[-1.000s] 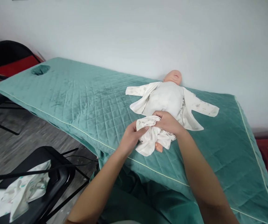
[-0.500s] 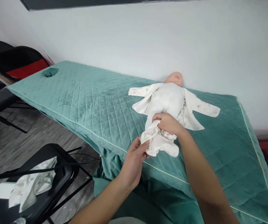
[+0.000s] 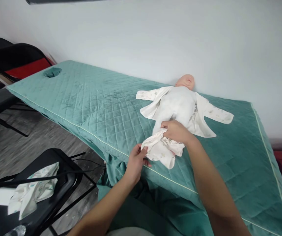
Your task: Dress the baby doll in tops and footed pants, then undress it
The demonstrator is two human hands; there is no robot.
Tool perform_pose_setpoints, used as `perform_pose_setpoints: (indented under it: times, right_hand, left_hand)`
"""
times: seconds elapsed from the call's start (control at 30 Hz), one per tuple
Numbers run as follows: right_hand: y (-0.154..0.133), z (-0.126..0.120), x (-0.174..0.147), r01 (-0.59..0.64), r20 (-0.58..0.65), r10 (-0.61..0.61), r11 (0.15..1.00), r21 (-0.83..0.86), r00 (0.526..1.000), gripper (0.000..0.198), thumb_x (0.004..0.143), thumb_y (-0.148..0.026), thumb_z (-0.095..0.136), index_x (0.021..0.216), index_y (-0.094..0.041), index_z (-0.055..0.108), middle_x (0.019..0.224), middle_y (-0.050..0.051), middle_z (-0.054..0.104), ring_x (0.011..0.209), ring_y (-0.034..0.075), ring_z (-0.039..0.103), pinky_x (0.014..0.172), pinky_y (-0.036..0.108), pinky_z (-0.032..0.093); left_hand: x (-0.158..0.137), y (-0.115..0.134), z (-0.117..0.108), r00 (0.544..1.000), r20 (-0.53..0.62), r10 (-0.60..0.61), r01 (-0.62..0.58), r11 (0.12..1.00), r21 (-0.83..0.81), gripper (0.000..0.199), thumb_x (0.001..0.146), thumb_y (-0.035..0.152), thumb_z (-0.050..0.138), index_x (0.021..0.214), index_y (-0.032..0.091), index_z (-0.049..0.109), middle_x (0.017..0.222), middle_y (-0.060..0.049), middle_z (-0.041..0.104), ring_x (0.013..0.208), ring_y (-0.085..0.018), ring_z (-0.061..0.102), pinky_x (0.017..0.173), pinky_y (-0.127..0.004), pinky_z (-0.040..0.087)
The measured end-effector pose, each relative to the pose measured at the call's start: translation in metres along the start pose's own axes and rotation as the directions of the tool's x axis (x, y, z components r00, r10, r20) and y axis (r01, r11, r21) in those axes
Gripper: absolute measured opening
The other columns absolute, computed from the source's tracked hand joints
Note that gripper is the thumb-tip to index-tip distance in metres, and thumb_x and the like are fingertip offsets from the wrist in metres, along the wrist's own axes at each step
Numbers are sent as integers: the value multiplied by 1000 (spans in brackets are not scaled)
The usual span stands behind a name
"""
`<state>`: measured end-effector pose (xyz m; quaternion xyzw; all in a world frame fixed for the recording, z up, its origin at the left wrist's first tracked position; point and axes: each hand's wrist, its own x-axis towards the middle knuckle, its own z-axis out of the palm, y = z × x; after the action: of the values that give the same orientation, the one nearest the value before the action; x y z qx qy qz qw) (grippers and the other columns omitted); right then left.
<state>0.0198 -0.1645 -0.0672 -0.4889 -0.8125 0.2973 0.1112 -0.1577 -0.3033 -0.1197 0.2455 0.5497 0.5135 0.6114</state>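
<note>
Thin, soft white baby pants (image 3: 162,154) w/ small prints, 1 pr, 2 legs, are bunched at the lower legs of 1 doll (image 3: 177,101), nr front edge of bed (image 3: 94,108). L hand (image 3: 134,165): grip pinched, thumb vs fingers, on pants' outer edge, fabric pulled taut sideways. R hand (image 3: 175,131): grip closed on gathered waist, fingers curled, tips partly hidden. Doll: rounded white torso, smooth pink head, lies on its back under 1 open printed white jacket (image 3: 213,113), 2 sleeves spread flat. Bed cover: green, velvety, diamond-quilted, pale piping, 1 round hole at far end. Lower L, 1 black chair (image 3: 64,183) w/ crumpled printed cloth (image 3: 36,188) + 1 flat white item (image 3: 2,196), material unclear.
</note>
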Motion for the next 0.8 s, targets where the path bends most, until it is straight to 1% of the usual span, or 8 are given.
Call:
perform_pose_setpoints:
  times: [0.1,0.17,0.3,0.37,0.47,0.53,0.63,0.8]
  right_hand:
    - [-3,-1,-1,-4,20,6,997,-71,1000,6,72,-18,57,67,-21,58,64,1,62,58,14,45,58,30,23]
    - [-4,-1,-2,8,21,-6,995,-99,1000,10,72,-17,57,64,-21,52,62,1,58,57,14,41,58,31,21]
    - [-2,-1,-2,20,17,-19,999,-47,1000,13,71,-16,55,63,-21,47,60,-1,52,56,13,39,57,31,20]
    - [0,0,-2,25,5,-25,1000,9,1000,10,71,-16,54,65,-21,48,61,-2,53,59,13,42,57,30,22]
    - [4,0,-3,39,-8,-39,993,111,999,4,73,-20,56,70,-21,53,65,-3,55,62,13,47,59,27,26]
    - [7,0,-5,57,-4,-57,981,186,998,5,76,-24,57,72,-21,55,66,-4,55,64,13,48,59,26,28]
    - [11,0,-7,87,2,-92,955,282,996,9,78,-27,59,74,-20,54,68,-5,54,65,13,49,59,25,30]
    - [15,0,-8,112,11,-123,933,343,992,15,83,-32,60,77,-20,55,70,-5,54,65,13,50,60,24,33]
  left_hand:
    - [12,7,-3,998,59,27,-37,982,184,44,79,59,71,92,18,60,78,1,56,62,-12,54,46,-25,51]
    - [13,12,-1,996,80,40,-57,972,230,44,80,60,69,89,18,59,75,2,56,60,-12,54,49,-26,52]
    - [10,17,1,990,134,-31,17,994,106,44,79,58,72,91,18,58,81,-1,61,67,-13,58,55,-26,53]
    - [12,18,1,986,159,-52,46,998,41,44,77,57,75,91,18,59,81,-1,61,66,-12,57,53,-24,50]
    - [17,18,1,983,182,-35,36,999,-1,44,78,56,75,92,18,59,78,0,61,63,-11,55,53,-23,47]
    - [21,19,2,984,177,9,-8,1000,-5,44,80,58,72,94,18,58,78,2,60,62,-10,53,56,-23,45]
    - [32,21,3,978,159,138,-144,989,30,42,83,58,69,92,18,58,73,4,56,63,-8,47,58,-21,40]
    - [64,26,-3,928,239,287,-326,934,145,41,85,57,68,97,18,61,80,2,59,72,-11,49,65,-22,40]
